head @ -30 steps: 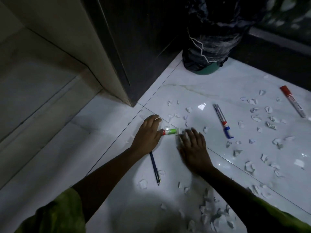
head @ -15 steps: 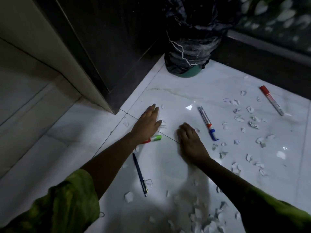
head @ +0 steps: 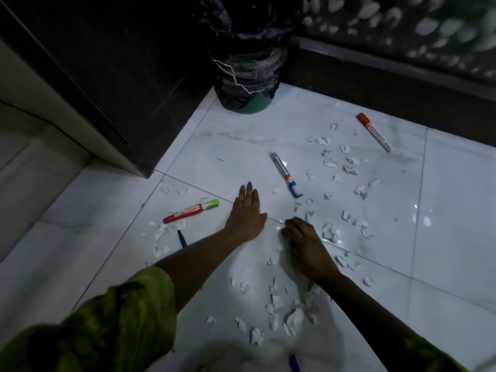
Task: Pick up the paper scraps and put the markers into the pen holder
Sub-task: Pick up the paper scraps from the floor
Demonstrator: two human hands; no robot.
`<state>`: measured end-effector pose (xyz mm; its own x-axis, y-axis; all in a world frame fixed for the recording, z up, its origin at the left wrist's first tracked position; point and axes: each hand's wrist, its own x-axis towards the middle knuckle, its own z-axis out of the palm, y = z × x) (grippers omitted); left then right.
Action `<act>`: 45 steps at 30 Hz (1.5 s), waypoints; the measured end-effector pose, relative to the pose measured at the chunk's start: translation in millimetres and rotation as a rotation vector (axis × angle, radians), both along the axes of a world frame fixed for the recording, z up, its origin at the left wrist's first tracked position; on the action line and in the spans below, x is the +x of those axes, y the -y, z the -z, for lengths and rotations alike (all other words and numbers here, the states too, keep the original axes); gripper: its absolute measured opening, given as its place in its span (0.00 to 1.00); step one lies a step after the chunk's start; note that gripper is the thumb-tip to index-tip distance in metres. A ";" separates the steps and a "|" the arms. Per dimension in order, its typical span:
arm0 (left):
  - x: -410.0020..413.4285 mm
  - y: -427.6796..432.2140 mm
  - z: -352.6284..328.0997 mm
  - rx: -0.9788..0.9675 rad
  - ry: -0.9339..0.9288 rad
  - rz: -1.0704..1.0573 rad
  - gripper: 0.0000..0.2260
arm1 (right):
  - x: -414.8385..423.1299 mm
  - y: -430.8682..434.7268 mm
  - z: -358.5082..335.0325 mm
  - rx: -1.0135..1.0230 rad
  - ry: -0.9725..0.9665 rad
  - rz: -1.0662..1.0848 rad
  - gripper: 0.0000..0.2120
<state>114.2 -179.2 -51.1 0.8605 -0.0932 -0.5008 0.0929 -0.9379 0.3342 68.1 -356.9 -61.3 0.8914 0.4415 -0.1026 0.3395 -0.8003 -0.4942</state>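
1. The paper scraps lie scattered over the white tiled floor: a thick cluster close to the person between the forearms, a looser spread to the right of the hands, and a small heap off to the left.
2. A green-capped marker with a red body lies flat, left of the left hand and apart from it, its red end at the small heap of scraps.
3. A blue-capped marker lies beyond the hands, touching neither; a red-capped marker lies well off to the right, past the loose spread.
4. The tip of a dark pen shows beside the left forearm; the rest is hidden under the arm.
5. The left hand lies palm down on the floor, fingers straight and together, holding nothing.
6. The right hand rests near it with fingers curled down onto the tile; I cannot tell whether any scraps are under them.
7. A green sleeve covers the left upper arm.
8. A bin lined with a black bag stands in the far corner
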 end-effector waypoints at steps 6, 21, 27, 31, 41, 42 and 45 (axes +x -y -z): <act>-21.0 -2.8 2.3 -0.084 0.219 -0.058 0.25 | 23.8 5.3 -12.6 0.046 0.033 0.184 0.25; -115.0 55.2 23.9 0.059 0.400 0.065 0.38 | -0.2 21.9 5.1 -0.025 0.039 0.089 0.32; -75.1 31.4 26.7 0.152 0.508 0.081 0.31 | 19.0 3.6 7.6 -0.215 0.233 -0.033 0.17; -52.9 20.4 28.2 0.217 0.707 0.200 0.10 | 25.7 3.7 9.2 -0.206 0.351 -0.113 0.06; -17.4 20.7 -19.1 -0.013 0.233 0.049 0.11 | 41.6 -17.7 -23.5 -0.026 -0.116 0.273 0.15; -15.4 21.1 -26.0 -0.133 0.188 -0.079 0.13 | 43.7 -19.0 -30.5 0.042 -0.191 0.352 0.18; -2.1 19.0 -54.8 -0.337 0.122 -0.295 0.19 | 50.7 -24.3 -55.1 0.372 -0.376 0.626 0.19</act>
<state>112.2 -198.1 3.8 0.9257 0.0240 -0.3776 0.2800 -0.7145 0.6411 118.8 -332.7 -6.2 0.9192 -0.0629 -0.3888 -0.3574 -0.5480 -0.7563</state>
